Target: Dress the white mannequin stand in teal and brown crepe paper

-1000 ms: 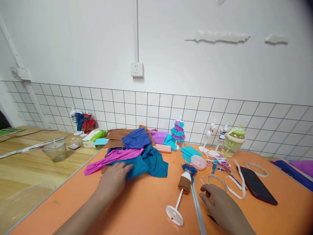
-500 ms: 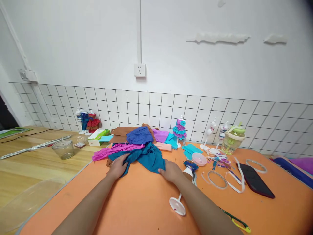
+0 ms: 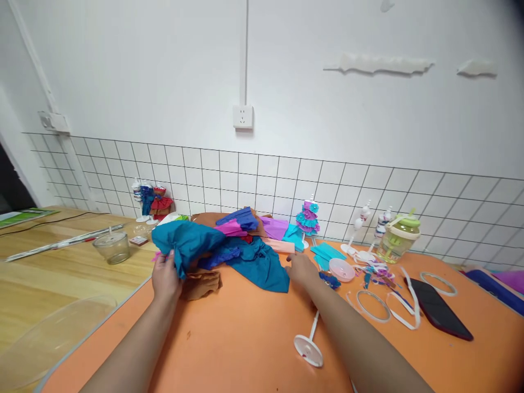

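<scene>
While my left hand (image 3: 166, 278) is closed on one end of the teal paper (image 3: 188, 243) and lifts it clear of the orange mat (image 3: 229, 338), the rest of the crumpled sheet material spreads across the pile toward my right hand (image 3: 303, 273). My two hands are well apart. My right hand is just beside the right end of the teal material, its fingers near the end of the peach strip (image 3: 279, 245); I cannot tell whether they hold anything.

Below the raised part, a crumpled brown piece (image 3: 202, 286) lies on the mat, with a dark blue piece (image 3: 221, 257) next to it. Behind are a pink piece (image 3: 229, 228), a blue piece (image 3: 243, 218) and a purple piece (image 3: 274, 227), with a light blue piece (image 3: 293, 237) at the right of the pile.

Partly hidden by my right forearm, a white stand (image 3: 308, 351) lies on its side. Farther back stands a small purple and turquoise tiered dress (image 3: 308, 218). To its right are a pink bowl (image 3: 341, 270), colored scraps (image 3: 379, 274), a ring of tape (image 3: 373, 305), a black phone (image 3: 442, 310) and a green-lidded bottle (image 3: 399, 238).

On the wooden table (image 3: 73, 256) at the left, a clear bowl (image 3: 112, 248) sits in front of the small dressed figures (image 3: 153, 203) by the wall.
</scene>
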